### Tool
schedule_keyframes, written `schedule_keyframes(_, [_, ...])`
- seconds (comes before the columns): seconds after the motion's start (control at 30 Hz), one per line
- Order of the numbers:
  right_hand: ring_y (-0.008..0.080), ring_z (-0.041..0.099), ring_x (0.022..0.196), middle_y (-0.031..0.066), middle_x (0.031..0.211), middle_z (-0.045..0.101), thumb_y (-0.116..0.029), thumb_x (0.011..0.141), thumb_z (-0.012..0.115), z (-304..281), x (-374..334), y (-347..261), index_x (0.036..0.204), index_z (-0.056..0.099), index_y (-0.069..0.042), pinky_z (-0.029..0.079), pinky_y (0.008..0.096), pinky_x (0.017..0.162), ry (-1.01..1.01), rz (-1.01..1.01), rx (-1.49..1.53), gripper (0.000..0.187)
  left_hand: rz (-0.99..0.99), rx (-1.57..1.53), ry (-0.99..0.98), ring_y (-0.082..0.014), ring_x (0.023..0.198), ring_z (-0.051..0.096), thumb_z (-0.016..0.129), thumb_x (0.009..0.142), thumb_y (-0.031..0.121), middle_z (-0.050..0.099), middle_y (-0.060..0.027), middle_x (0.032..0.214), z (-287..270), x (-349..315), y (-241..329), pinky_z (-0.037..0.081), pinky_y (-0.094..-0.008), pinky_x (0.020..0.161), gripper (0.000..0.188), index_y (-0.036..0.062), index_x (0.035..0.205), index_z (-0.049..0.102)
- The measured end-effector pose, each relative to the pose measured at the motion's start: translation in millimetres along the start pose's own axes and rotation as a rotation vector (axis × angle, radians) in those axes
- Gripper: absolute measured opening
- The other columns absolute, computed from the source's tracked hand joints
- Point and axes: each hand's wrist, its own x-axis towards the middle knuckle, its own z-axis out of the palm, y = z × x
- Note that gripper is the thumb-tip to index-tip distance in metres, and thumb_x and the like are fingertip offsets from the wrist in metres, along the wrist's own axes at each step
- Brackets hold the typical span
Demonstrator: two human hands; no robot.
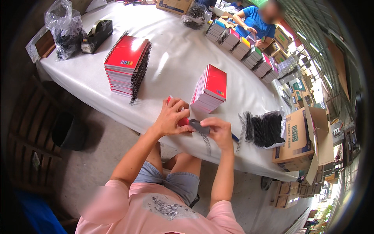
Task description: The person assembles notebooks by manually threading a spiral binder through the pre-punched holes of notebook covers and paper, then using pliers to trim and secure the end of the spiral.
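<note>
At the table's near edge my left hand (172,118) is closed round a small red notebook (183,121), mostly hidden behind my fingers. My right hand (219,132) grips a dark grey hand tool (198,127), whose exact kind I cannot make out; its tip meets the notebook's edge. From there a loose black spiral coil (205,142) hangs down over the white cloth. Just beyond stands a stack of red notebooks without visible coils (210,87). Farther left is a taller stack of red notebooks (126,64) with black coils along their sides.
A pile of black coils (263,128) lies to the right, beside an open cardboard box (298,134). A tape dispenser (97,36) and a plastic bag (64,29) sit at the far left. Across the table, a person in blue (255,25) works behind coloured notebook stacks (240,48).
</note>
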Motion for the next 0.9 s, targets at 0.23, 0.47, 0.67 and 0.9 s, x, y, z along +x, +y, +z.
schedule_keyframes(0.23, [0.0114, 0.061, 0.080, 0.0079, 0.087, 0.067, 0.014, 0.063, 0.062, 2, 1, -7, 0.088, 0.070, 0.001, 0.047, 0.0227, 0.073, 0.053, -0.065, -0.001, 0.029, -0.080, -0.152, 0.056, -0.0268, 0.098, 0.045, 0.078, 0.053, 0.056, 0.049, -0.0088, 0.115, -4, 2, -4, 0.036, -0.0440, 0.082, 0.054, 0.0105, 0.071, 0.055])
schedule_keyframes(0.47, [0.0159, 0.063, 0.080, 0.0108, 0.087, 0.067, 0.010, 0.064, 0.068, -1, 1, 0, 0.085, 0.070, 0.003, 0.050, 0.0267, 0.074, 0.093, -0.006, -0.093, 0.021, -0.118, -0.226, 0.172, -0.0328, 0.105, 0.039, 0.086, 0.047, 0.046, 0.037, -0.0153, 0.127, -2, 3, -10, 0.042, -0.0399, 0.083, 0.054, 0.0088, 0.073, 0.057])
schedule_keyframes(0.67, [0.0189, 0.062, 0.081, 0.0131, 0.085, 0.065, 0.015, 0.064, 0.062, 11, 15, -10, 0.086, 0.069, 0.004, 0.048, 0.0263, 0.074, 0.138, 0.228, -0.464, 0.026, -0.238, -0.466, 0.087, -0.0319, 0.101, 0.042, 0.087, 0.048, 0.043, 0.033, -0.0155, 0.128, 3, 2, -15, 0.042, -0.0411, 0.084, 0.053, 0.0091, 0.077, 0.059])
schedule_keyframes(0.9, [0.0187, 0.061, 0.083, 0.0120, 0.089, 0.064, 0.017, 0.059, 0.059, 14, 13, -12, 0.088, 0.069, 0.004, 0.047, 0.0279, 0.076, 0.041, 0.126, -0.242, 0.033, -0.174, -0.404, 0.106, -0.0319, 0.104, 0.041, 0.087, 0.049, 0.042, 0.033, -0.0164, 0.128, 2, -1, -19, 0.042, -0.0407, 0.085, 0.051, 0.0096, 0.078, 0.060])
